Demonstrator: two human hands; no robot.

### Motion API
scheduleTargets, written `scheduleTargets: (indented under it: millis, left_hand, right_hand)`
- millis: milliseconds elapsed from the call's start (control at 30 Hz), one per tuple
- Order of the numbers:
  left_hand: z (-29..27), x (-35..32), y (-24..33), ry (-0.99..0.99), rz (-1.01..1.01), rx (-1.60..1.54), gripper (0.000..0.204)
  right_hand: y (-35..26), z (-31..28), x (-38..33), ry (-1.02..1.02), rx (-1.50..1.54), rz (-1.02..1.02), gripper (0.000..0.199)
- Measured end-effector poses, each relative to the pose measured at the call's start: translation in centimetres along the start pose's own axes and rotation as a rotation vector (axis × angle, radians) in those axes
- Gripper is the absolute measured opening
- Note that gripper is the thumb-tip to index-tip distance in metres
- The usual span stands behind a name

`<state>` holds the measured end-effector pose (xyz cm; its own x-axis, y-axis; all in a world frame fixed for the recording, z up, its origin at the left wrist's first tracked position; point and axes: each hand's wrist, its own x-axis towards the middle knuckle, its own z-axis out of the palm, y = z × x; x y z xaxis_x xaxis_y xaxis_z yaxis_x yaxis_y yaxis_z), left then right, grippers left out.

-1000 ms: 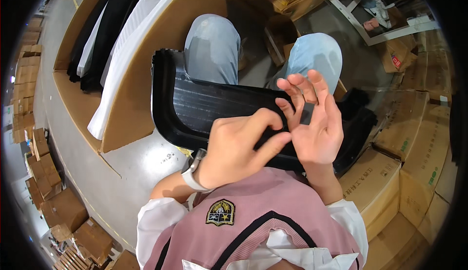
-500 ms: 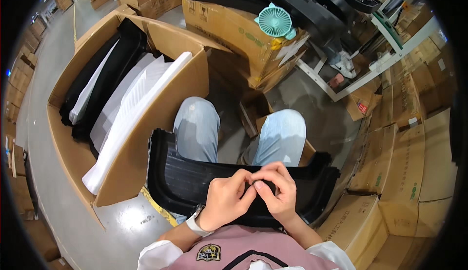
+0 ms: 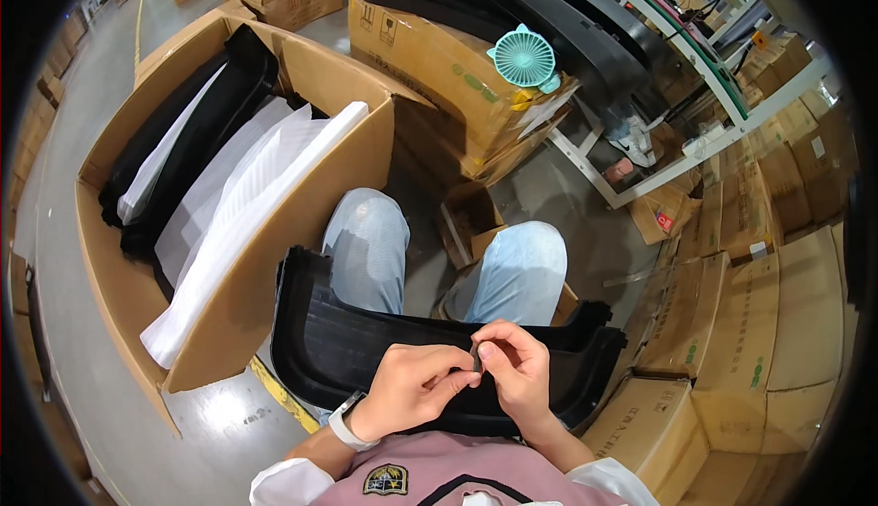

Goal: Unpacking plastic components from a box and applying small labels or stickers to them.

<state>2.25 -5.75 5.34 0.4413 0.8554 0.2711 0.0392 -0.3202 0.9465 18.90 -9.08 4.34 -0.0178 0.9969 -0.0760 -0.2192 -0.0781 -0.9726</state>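
Observation:
Across my lap lies a long black moulded plastic part point(image 3: 347, 341) with upturned ends. Above its middle my left hand point(image 3: 416, 383) and my right hand point(image 3: 517, 369) meet, fingertips pinched together. Between them is a small dark strip point(image 3: 476, 357), held upright by the thumb and finger of both hands. Its exact kind is too small to make out. Neither hand grips the large black part; it rests on my thighs beneath them.
At left stands an open carton point(image 3: 302, 259) with black parts point(image 3: 215, 131) and white foam sheets point(image 3: 265, 204). A turquoise fan point(image 3: 524, 56) sits on a taped box point(image 3: 430, 76) ahead, beside a white metal frame point(image 3: 677, 163). Stacked cartons point(image 3: 741, 323) line the right.
My fingertips have shifted slightly, and the small dark strip now shows between them. The view has moved a little. A hand that was at the far top is out of sight.

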Motion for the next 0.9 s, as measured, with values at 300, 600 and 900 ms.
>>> scheduleTargets:
  millis: [300, 600, 900]
  left_hand:
    - [-0.3, -0.4, -0.4, 0.036, -0.076, -0.110, 0.006]
    - [0.7, -0.7, -0.8, 0.133, -0.148, 0.024, 0.011]
    - [1.2, -1.2, -1.3, 0.165, -0.185, -0.009, 0.012]
  right_hand:
    - [0.4, 1.2, 0.3, 0.048, -0.050, 0.031, 0.014]
    - [1.6, 0.8, 0.5, 0.077, -0.093, -0.067, 0.010]
    - [1.3, 0.9, 0.3, 0.028, -0.223, -0.156, 0.010]
